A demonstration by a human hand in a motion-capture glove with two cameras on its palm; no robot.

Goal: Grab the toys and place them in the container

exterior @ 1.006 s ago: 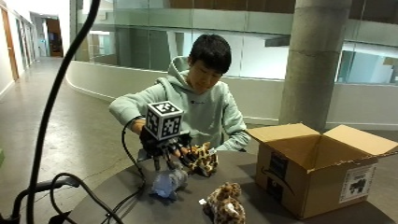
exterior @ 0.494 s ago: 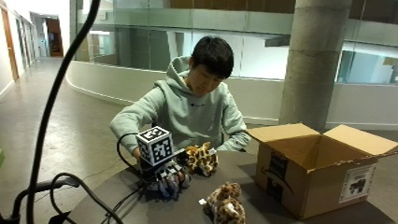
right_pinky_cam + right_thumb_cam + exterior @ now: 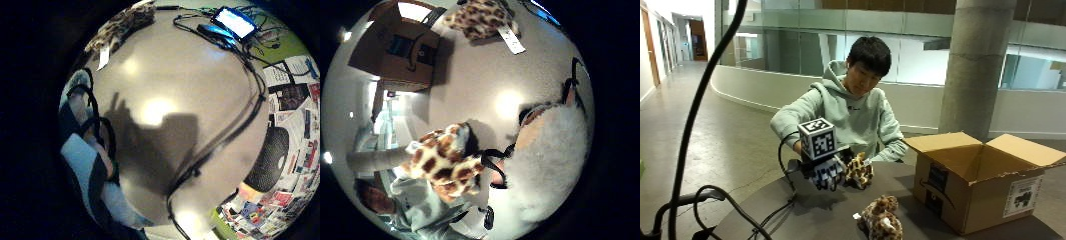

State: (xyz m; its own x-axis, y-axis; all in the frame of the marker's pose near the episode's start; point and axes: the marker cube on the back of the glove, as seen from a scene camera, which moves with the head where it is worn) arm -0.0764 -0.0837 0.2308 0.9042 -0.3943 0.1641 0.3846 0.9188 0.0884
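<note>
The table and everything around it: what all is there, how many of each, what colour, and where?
Table: one, dark, round, in front of the person.
Box: one, brown cardboard, flaps open, on the table.
Giraffe toys: two, tan with brown spots; one upright beside the gloved hand, one lying near the table's front edge.
Pale toy: one, white and grey-blue, in the gloved hand.
Cables: black, trailing across the table.
Phone: one, screen lit, on the table.
Right hand: black glove, holds the pale toy.

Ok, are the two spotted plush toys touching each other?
Apart. The outside view shows a bare stretch of table between the spotted toy closer to the person and the spotted toy at the table's front. The thumb side palm view shows the same gap.
</note>
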